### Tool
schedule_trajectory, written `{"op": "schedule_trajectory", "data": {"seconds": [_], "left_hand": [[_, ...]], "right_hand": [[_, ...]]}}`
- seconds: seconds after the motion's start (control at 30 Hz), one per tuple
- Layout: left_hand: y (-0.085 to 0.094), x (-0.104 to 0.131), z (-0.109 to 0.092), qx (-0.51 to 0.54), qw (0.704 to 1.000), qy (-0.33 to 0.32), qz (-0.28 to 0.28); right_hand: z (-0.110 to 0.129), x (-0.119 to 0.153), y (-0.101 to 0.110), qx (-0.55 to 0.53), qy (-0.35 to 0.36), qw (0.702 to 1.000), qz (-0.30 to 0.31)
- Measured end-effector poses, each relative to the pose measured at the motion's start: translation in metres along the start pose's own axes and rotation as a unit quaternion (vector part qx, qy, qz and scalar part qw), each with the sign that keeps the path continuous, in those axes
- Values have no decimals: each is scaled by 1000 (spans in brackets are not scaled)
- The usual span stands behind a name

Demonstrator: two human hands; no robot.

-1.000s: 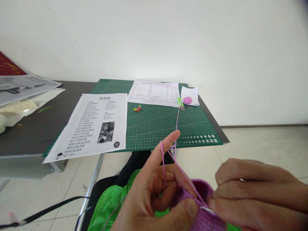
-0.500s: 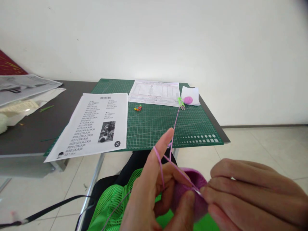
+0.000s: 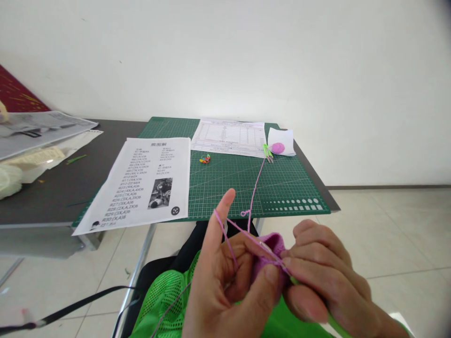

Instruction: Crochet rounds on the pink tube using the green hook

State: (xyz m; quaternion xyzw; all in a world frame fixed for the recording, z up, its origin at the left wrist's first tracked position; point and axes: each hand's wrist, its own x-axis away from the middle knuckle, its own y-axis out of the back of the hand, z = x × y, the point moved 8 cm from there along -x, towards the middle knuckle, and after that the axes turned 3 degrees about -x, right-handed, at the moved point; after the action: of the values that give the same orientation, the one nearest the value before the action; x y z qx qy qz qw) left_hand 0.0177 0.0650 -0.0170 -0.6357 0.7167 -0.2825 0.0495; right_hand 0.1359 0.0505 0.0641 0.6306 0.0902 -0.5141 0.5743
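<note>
Pinched between the thumb and fingers of my left hand [image 3: 229, 281] is a cup-shaped piece of purple crochet work [image 3: 276, 241], its hollow opening facing up. Purple yarn [image 3: 225, 232] loops round my raised left index finger and runs down to the work. My right hand [image 3: 327, 272] grips a crochet hook [image 3: 294, 280] with a green handle. The hook's metal tip lies across the work's edge, by the left fingers. Another strand with a small knot rises from near the work toward the mat.
On a green cutting mat [image 3: 225, 188] lie a printed pattern sheet [image 3: 141, 188], a form [image 3: 229, 136], colourful stitch markers [image 3: 205, 159], green-handled snips [image 3: 268, 154] and a purple yarn ball [image 3: 278, 148] on white paper. Cream yarn [image 3: 10, 180] and papers are at the left.
Both hands have shifted slightly left, the right one more so and turned, showing the hook's green handle. The hook tip now reaches further left across the work.
</note>
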Motion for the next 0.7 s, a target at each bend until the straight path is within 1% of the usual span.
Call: {"op": "schedule_trajectory", "data": {"seconds": [0.07, 0.13, 0.17, 0.2, 0.23, 0.27, 0.3, 0.33, 0.37, 0.4, 0.47, 0.5, 0.63, 0.7], "left_hand": [[1, -2, 0, 38, 998, 35, 21], [0, -4, -2, 65, 996, 44, 45], [-1, -4, -4, 74, 995, 42, 58], [-2, -5, -5, 78, 993, 41, 73], [-4, -5, -6, 79, 992, 40, 89], [-5, -5, -6, 76, 991, 41, 103], [-6, -5, -6, 72, 990, 41, 115], [-7, -5, -5, 69, 989, 40, 122], [-7, -5, -5, 65, 989, 40, 126], [-6, -5, -5, 61, 989, 39, 126], [-5, -5, -5, 53, 991, 38, 119], [-5, -4, -5, 49, 991, 39, 115], [-5, -3, -6, 30, 993, 38, 108], [-6, -4, -6, 15, 993, 36, 109]], "right_hand": [[2, -5, -2, -10, -4, 1000, 12], [4, -12, -2, -25, -26, 999, -3], [6, -14, 3, -30, -29, 998, -38], [6, -14, 19, -33, -43, 989, -136], [6, -13, 25, -33, -48, 984, -166], [9, -16, 19, -36, -39, 993, -109], [6, -16, 8, -39, -60, 997, -9], [6, -14, 12, -38, -49, 998, 2], [7, -11, 10, -39, -35, 997, 53], [7, -7, 11, -38, -23, 996, 80], [5, -1, 13, -39, -6, 993, 113], [3, 1, 14, -41, -7, 992, 116], [0, 1, 16, -47, -19, 994, 93], [-1, -1, 15, -59, -33, 993, 98]]}}
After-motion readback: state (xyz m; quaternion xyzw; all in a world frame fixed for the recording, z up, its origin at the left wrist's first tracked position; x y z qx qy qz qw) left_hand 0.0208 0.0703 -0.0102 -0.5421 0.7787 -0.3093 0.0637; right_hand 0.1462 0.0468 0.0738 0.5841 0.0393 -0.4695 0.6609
